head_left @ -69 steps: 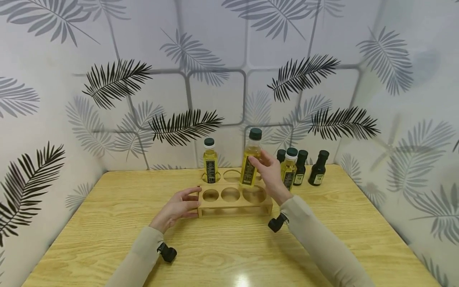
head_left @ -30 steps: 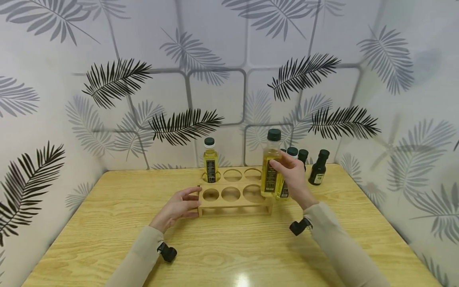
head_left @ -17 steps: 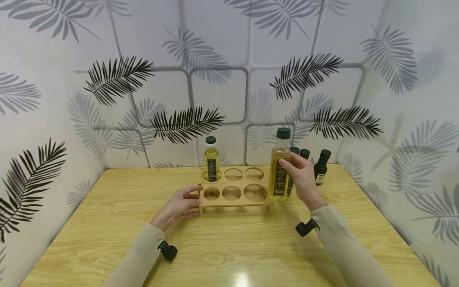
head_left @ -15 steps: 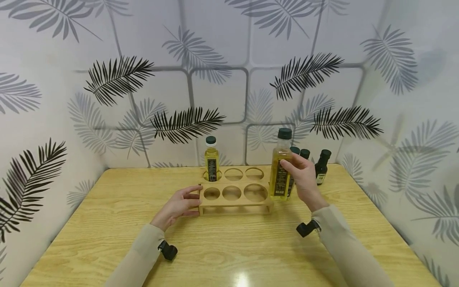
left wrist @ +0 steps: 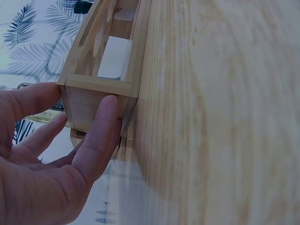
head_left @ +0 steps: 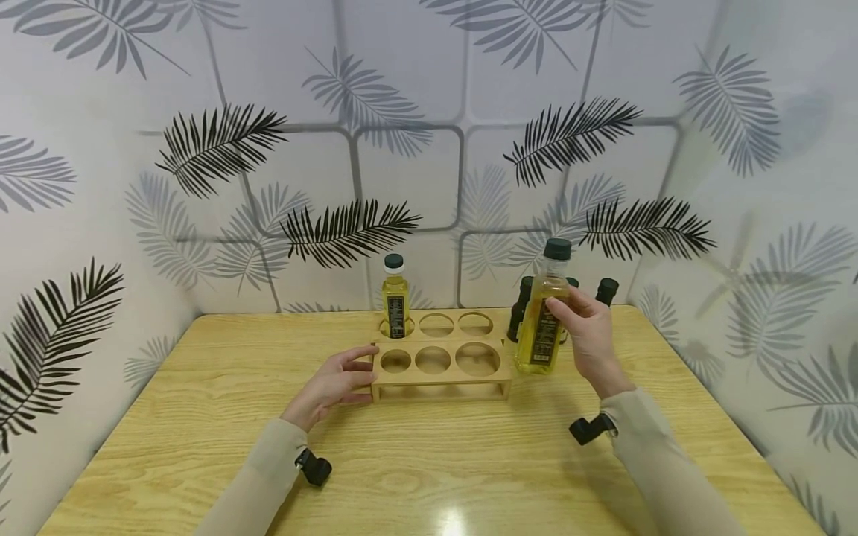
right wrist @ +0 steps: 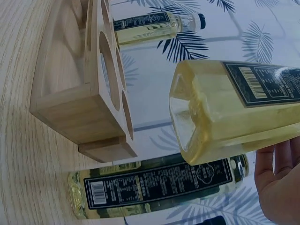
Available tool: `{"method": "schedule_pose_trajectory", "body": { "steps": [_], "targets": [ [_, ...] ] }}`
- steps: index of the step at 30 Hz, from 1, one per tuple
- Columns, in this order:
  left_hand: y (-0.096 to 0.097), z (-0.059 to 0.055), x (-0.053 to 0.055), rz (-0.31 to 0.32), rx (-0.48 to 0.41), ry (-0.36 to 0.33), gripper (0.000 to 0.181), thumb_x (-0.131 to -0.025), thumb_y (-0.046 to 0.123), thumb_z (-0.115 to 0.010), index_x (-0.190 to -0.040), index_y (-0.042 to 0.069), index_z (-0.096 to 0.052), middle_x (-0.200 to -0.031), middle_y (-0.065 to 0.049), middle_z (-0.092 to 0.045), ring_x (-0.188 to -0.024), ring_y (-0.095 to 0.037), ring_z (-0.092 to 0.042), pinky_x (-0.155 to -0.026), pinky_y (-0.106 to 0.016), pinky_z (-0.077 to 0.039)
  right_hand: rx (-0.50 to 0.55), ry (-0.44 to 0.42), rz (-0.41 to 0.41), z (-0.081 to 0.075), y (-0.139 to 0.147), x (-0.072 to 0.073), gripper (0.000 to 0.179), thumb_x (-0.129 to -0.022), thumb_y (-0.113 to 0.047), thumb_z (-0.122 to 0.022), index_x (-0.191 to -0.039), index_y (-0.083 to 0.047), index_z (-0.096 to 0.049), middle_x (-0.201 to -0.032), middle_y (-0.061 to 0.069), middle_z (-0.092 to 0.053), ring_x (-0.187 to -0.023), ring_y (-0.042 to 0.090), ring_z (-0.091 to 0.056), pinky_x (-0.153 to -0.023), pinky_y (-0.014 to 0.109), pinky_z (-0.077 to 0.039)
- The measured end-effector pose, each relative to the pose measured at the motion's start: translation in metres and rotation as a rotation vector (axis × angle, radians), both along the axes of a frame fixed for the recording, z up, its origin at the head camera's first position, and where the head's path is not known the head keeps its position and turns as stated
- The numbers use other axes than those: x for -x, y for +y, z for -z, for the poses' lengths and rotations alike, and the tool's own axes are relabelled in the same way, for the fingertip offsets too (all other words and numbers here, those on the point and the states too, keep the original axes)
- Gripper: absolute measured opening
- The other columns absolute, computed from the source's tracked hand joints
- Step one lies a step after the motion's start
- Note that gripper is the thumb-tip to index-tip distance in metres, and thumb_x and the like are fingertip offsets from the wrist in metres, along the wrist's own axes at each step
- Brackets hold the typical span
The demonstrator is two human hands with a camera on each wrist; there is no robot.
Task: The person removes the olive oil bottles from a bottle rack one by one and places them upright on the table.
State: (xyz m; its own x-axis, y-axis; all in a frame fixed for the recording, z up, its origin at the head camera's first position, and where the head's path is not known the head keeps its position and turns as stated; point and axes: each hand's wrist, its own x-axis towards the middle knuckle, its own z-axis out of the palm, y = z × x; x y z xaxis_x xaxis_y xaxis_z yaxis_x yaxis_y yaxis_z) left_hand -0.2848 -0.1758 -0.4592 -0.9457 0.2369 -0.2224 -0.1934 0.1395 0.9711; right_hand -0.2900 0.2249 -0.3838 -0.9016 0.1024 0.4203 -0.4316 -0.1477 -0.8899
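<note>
My right hand (head_left: pixel 588 331) pinches a tall bottle of yellow oil (head_left: pixel 541 331) with a dark green cap and black label, tilted slightly, just right of the wooden rack (head_left: pixel 439 383). Its bottom faces the camera in the right wrist view, away from the rack's holes. My left hand (head_left: pixel 335 385) rests against the rack's left end; fingertips touch the end panel (left wrist: pixel 91 104) in the left wrist view. A smaller oil bottle (head_left: pixel 395 305) stands in the back-left hole. The rack's other holes hold nothing. Another oil bottle (right wrist: pixel 159 185) stands behind the held one, mostly hidden in the head view.
Dark bottles stand at the back right: one (head_left: pixel 519 313) beside the rack, another (head_left: pixel 606 290) partly behind my right hand. The wooden table (head_left: pixel 402 461) meets a wall (head_left: pixel 415 179) with a leaf pattern close behind the rack.
My right hand has carried the oil bottle from over the rack to the right, past its right end. The left hand and rack have stayed put.
</note>
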Motion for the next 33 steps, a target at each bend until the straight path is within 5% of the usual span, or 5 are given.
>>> {"method": "schedule_pose_trajectory", "body": {
  "steps": [12,20,33],
  "targets": [
    [0.0,-0.002,0.001,-0.009,0.0,-0.002,0.055,-0.096,0.004,-0.061,-0.147,0.021,-0.047,-0.142,-0.021,-0.044,-0.118,-0.029,-0.057,-0.086,-0.042,-0.059,-0.006,-0.023,0.023,0.002,0.03,-0.001,0.03,-0.094,-0.011,-0.067,-0.123,-0.015,-0.07,-0.102,-0.013,-0.071,-0.096,0.004,-0.06,-0.084,0.017,-0.051],
    [0.0,-0.002,0.0,-0.005,-0.004,-0.002,0.055,-0.096,0.005,-0.062,-0.147,0.02,-0.047,-0.142,-0.022,-0.043,-0.12,-0.031,-0.056,-0.088,-0.043,-0.059,-0.016,-0.024,0.08,0.009,0.042,0.005,0.021,-0.091,-0.01,-0.069,-0.111,-0.014,-0.074,-0.09,-0.013,-0.07,-0.086,0.004,-0.059,-0.078,0.017,-0.051],
    [0.0,-0.001,-0.001,-0.002,-0.007,0.002,0.055,-0.096,0.007,-0.062,-0.147,0.018,-0.046,-0.142,-0.023,-0.042,-0.122,-0.033,-0.055,-0.089,-0.045,-0.058,-0.258,-0.124,0.115,0.021,0.066,0.008,0.056,-0.096,-0.022,-0.065,-0.146,-0.006,-0.047,-0.109,-0.025,-0.062,-0.097,-0.003,-0.057,-0.081,0.01,-0.046]
  ]
}}
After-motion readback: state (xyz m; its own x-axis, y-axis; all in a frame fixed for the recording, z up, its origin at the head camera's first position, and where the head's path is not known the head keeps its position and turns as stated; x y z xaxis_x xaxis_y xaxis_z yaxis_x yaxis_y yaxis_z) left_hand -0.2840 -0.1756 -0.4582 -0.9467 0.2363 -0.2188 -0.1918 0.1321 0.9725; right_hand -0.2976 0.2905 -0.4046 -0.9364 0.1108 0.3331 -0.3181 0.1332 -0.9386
